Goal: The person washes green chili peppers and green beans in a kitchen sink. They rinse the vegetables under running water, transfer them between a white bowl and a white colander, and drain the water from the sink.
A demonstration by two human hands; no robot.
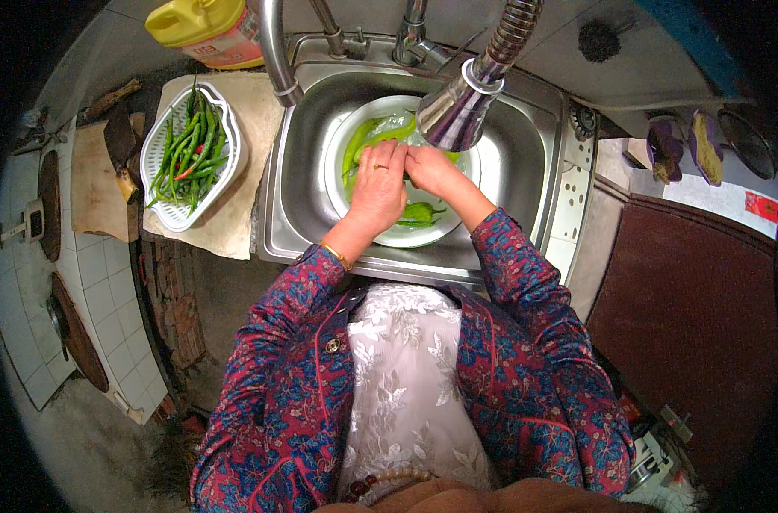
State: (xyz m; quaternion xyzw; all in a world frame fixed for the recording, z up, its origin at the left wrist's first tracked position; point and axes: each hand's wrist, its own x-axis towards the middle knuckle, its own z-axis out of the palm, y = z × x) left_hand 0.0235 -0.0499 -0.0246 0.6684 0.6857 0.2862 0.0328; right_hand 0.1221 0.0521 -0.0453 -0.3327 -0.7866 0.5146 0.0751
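Observation:
In the head view a round white basin [339, 134] of water stands in the stainless steel sink [523, 154]. Light green peppers [361, 136] lie in it at the left, and more green peppers [418, 214] float near its front side. My left hand [379, 183], with a ring and a bangle, is over the left half of the basin, its fingers at a long green pepper [397, 133]. My right hand [432, 170] touches it from the right, fingers bent. The fingertips and whatever lies between them are hidden, so I cannot tell if either hand grips a pepper.
A flexible faucet's metal spray head [453, 106] hangs close above my right hand. A curved steel spout [280, 58] rises at the sink's left rear. Left of the sink, a white plastic basket [234, 154] holds green and red chillies. Behind it stands a yellow jug [200, 22].

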